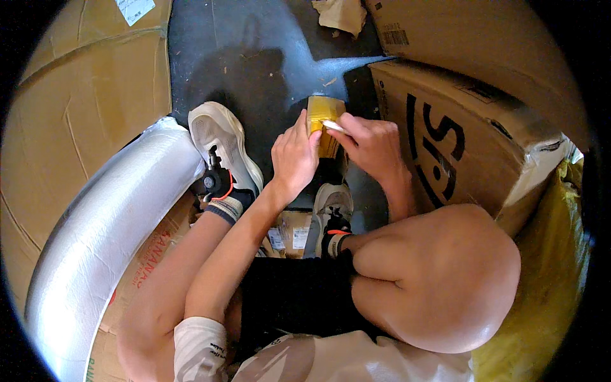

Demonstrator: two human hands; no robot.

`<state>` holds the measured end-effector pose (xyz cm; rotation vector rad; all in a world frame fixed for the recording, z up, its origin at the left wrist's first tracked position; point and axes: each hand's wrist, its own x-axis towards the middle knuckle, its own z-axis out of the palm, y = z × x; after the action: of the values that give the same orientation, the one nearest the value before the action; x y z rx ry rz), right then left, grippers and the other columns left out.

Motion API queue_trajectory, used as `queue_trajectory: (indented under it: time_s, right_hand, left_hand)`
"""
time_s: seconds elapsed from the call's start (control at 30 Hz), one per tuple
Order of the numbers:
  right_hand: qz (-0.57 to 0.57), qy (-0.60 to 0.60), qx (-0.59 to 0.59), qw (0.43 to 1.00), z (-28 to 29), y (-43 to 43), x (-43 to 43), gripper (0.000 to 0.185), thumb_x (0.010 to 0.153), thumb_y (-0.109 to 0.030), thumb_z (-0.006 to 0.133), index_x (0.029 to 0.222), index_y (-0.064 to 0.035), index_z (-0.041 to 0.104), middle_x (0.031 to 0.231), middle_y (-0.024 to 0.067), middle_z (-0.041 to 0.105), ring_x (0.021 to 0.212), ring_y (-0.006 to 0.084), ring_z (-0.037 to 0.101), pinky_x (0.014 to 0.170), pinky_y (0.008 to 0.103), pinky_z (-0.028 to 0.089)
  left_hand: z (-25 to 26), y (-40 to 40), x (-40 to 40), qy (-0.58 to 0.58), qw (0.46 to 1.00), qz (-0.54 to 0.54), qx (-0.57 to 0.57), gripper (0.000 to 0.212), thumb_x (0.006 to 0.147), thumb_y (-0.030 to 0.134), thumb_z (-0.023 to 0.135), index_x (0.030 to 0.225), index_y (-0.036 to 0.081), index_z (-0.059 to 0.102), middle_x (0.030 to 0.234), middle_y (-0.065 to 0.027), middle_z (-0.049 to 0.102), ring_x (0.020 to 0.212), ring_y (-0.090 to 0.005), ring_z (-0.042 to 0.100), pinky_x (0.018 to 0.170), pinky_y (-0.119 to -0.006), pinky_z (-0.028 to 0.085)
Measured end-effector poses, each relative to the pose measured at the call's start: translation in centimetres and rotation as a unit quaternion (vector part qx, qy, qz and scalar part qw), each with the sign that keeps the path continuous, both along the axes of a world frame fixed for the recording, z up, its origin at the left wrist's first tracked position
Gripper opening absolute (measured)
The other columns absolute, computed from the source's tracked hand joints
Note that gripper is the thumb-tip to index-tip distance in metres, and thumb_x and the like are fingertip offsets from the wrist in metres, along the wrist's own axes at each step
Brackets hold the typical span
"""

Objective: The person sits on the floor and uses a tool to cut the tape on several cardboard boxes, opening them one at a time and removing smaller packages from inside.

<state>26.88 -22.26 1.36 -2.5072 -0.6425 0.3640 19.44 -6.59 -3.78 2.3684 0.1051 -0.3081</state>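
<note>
A small cardboard box wrapped in yellow tape [324,107] is in front of me, between and ahead of my feet. My left hand [297,155] holds the box's left side, with its thumb near the front edge. In my right hand [365,138] is a slim white tool [335,126], perhaps a pen or cutter. The tool's tip rests at the taped face of the box. My right fingers hide most of the tool, and its exact kind cannot be told.
Large cardboard boxes stand left [119,86] and right [458,143]. A silvery padded roll [114,205] curves along the left. Torn brown paper [340,16] lies on the dark floor [210,57] ahead. My shoes [224,138] flank the work. A yellow sack [539,272] is at the right.
</note>
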Motion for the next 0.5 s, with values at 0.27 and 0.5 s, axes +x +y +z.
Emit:
queue_trajectory:
  time_s: [0.27,0.5]
  right_hand:
    - [0.019,-0.017,0.015,1.000,-0.4,0.2,0.4,0.023,0.083,-0.035,0.066,0.080,-0.0151,0.056,0.066,0.0037,0.063,0.058,0.0268,0.063,0.048,0.0388,0.047]
    - [-0.040,0.010,-0.012,0.999,0.4,0.9,-0.4,0.020,0.085,-0.033,0.064,0.082,-0.0159,0.055,0.066,0.0055,0.064,0.059,0.0297,0.063,0.049,0.0425,0.047]
  left_hand:
    - [1.0,0.5,1.0,-0.047,0.998,-0.035,-0.002,0.045,0.087,0.013,0.059,0.127,-0.003,0.048,0.087,-0.0199,0.065,0.076,-0.0326,0.065,0.066,-0.041,0.051]
    - [0.6,0.5,1.1,-0.026,0.999,-0.048,0.003,0.038,0.090,0.018,0.058,0.124,0.003,0.051,0.072,-0.0172,0.065,0.062,-0.0328,0.065,0.052,-0.042,0.050]
